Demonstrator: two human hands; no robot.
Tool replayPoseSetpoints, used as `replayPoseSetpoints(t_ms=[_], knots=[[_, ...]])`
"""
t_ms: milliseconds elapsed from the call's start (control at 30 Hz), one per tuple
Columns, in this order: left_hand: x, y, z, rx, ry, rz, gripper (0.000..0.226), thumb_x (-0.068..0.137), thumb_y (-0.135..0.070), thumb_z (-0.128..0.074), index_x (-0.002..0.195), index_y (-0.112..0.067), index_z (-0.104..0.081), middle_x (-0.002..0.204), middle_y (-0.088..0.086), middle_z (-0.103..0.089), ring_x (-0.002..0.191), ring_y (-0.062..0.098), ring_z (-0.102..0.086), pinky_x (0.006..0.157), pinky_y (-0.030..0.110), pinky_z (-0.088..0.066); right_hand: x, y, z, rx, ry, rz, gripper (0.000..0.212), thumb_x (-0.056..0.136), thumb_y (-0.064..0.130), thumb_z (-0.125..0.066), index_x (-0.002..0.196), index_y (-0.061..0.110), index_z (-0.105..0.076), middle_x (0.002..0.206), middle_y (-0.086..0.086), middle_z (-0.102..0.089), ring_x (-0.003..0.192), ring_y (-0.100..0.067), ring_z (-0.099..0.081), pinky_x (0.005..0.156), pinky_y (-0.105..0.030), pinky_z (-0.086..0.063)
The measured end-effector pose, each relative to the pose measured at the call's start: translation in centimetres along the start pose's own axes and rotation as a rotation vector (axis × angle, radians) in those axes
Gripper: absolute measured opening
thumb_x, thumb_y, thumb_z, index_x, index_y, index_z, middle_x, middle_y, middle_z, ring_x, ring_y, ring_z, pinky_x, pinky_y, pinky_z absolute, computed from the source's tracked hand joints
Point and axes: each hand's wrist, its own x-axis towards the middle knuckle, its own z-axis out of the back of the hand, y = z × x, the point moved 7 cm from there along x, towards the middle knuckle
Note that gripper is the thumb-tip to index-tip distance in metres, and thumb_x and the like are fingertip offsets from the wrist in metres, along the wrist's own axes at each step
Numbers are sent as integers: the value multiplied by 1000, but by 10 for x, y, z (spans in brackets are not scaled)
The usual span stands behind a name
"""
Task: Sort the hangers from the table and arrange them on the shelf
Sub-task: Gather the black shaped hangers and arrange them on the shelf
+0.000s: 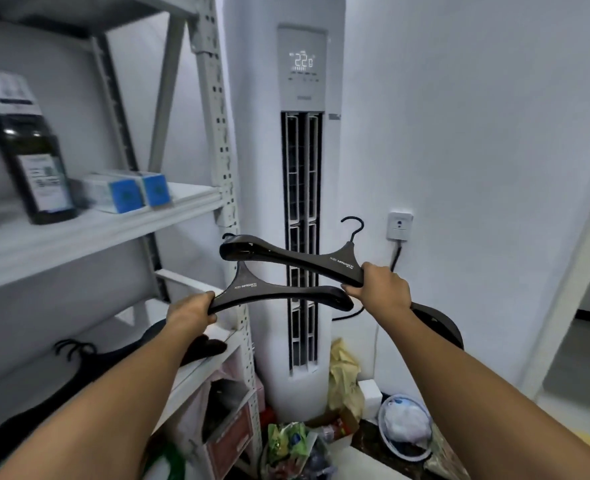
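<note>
Item 1: left hand. Its fingers are curled round the left tip of the lower hanger, gripping it firmly.

Item 2: right hand. It grips the upper hanger on its right arm, just past the neck, with fingers wrapped over the top edge.

Items 3–4: 2 dark hangers of wide-shouldered moulded form, each with pale lettering near the neck. Both are held in the air in front of the air conditioner, level with the space between the 2 lower shelf boards. The upper one's hook points up. The lower one's neck rises behind the upper one's left end, so the 2 overlap in view; whether they touch is unclear.

Item 5: white metal shelf unit, on the left.
- Lower board: a pile of dark hangers, blurred.
- Middle board: 1 dark bottle and 2 blue-and-white boxes.

Item 6: the air conditioner is a tower unit whose display reads 22.

Item 7: wall socket, to the right of the unit.

Item 8: floor. Bags and a round basin sit at the tower's base.
</note>
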Motion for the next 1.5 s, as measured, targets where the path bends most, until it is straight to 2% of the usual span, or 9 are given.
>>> replayPoseSetpoints(t_ms=[333,467,567,700,833,933,1100,1200,1500], knots=[[-107,90,14,109,-20,228,28,90,-33,-54,115,-20,-51,115,5,-60,108,25,-58,85,32,-46,-47,74,-17,47,93,234,41,86,46,-62,110,13,-55,103,-7,-65,97,-29,-63,69,-31,-40],[-155,115,19,124,-24,307,32,91,-34,-53,120,-23,-48,119,5,-58,108,25,-57,85,33,-46,-72,104,-31,63,150,331,40,85,46,-63,107,13,-56,90,-4,-60,94,-28,-64,66,-31,-41],[-197,141,19,120,-6,400,30,92,-33,-53,120,-23,-47,118,5,-58,108,25,-56,87,34,-45,-93,130,-40,84,185,414,39,85,45,-64,107,14,-57,97,-5,-65,94,-28,-64,66,-30,-39],[-248,178,18,131,24,519,28,91,-38,-53,115,-23,-48,115,3,-59,105,24,-58,84,33,-45,-118,164,-51,116,228,490,40,85,46,-63,107,14,-57,98,-4,-65,94,-27,-64,67,-30,-40],[-291,206,19,160,55,632,26,93,-27,-50,119,-23,-48,113,4,-62,102,25,-61,78,31,-46,-142,196,-62,128,272,556,42,86,49,-63,106,13,-56,86,-2,-58,88,-25,-63,66,-30,-42],[-320,226,19,162,70,708,34,93,-25,-49,127,-28,-46,114,2,-63,101,23,-62,74,29,-44,-157,221,-67,128,272,612,42,85,50,-64,105,13,-57,83,0,-53,83,-24,-60,64,-30,-41],[-357,261,21,186,85,779,38,94,-27,-49,131,-26,-43,120,3,-60,107,24,-60,77,30,-45,-178,260,-73,146,277,675,40,85,50,-63,107,17,-58,88,0,-62,84,-23,-62,63,-29,-42],[-371,283,20,192,75,796,37,94,-28,-49,130,-24,-44,119,4,-60,106,25,-61,78,31,-46,-189,281,-75,150,292,687,40,85,50,-62,106,15,-57,83,0,-58,86,-24,-64,63,-29,-42],[-394,356,9,188,46,788,41,93,-29,-51,132,-23,-43,120,5,-61,106,26,-61,84,34,-49,-218,345,-91,137,321,682,42,84,51,-64,105,15,-59,96,-3,-66,91,-25,-65,69,-32,-47]])
